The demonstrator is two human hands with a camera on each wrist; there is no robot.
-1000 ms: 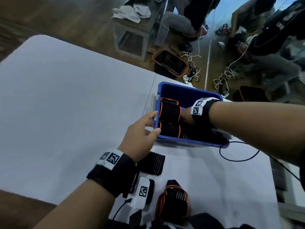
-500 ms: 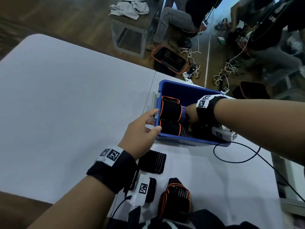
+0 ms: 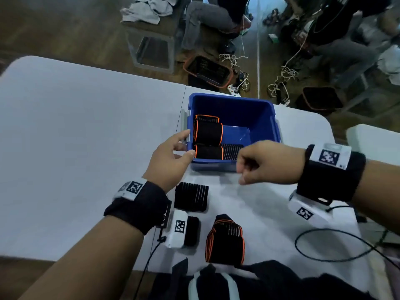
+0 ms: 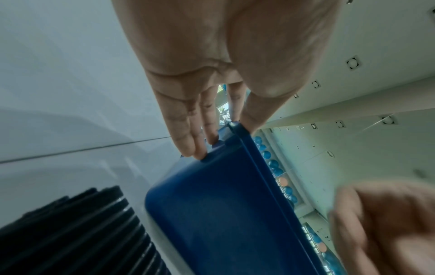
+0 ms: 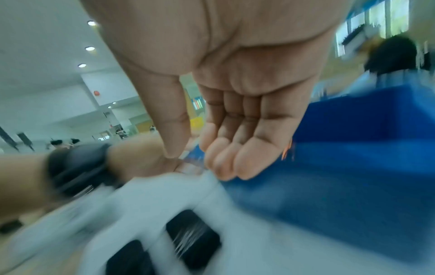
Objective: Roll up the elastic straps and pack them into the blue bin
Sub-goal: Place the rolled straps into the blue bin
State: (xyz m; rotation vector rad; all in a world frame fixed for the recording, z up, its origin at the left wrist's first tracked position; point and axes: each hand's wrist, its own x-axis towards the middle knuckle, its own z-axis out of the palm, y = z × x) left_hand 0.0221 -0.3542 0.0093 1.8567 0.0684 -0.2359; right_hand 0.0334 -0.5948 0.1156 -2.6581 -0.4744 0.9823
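Note:
The blue bin (image 3: 274, 121) stands on the white table; two orange-edged rolled straps (image 3: 208, 133) and a striped roll (image 3: 232, 151) lie in its near left part. My left hand (image 3: 186, 144) rests on the bin's near left corner, fingers straight against the outer wall (image 4: 223, 214) and thumb at the rim. Just in front of the bin's near wall (image 5: 353, 148) hovers my right hand (image 3: 244, 169), fingers loosely curled and empty (image 5: 197, 161). A black ribbed strap roll (image 3: 191, 199), a second black roll (image 3: 192, 230) and a loosely folded orange-edged strap (image 3: 225, 239) lie on the table.
A black cable (image 3: 324, 245) loops over the table (image 3: 65, 148) at the near right. Dark clothing (image 3: 270, 282) covers the near edge. Beyond the far edge are an orange-rimmed basket (image 3: 207, 70), tangled cords and seated people. Another white surface (image 3: 372, 139) sits right.
My right hand has come out of the bin and drawn back toward me, empty; the striped roll stays inside. The left hand has kept its place on the bin's corner.

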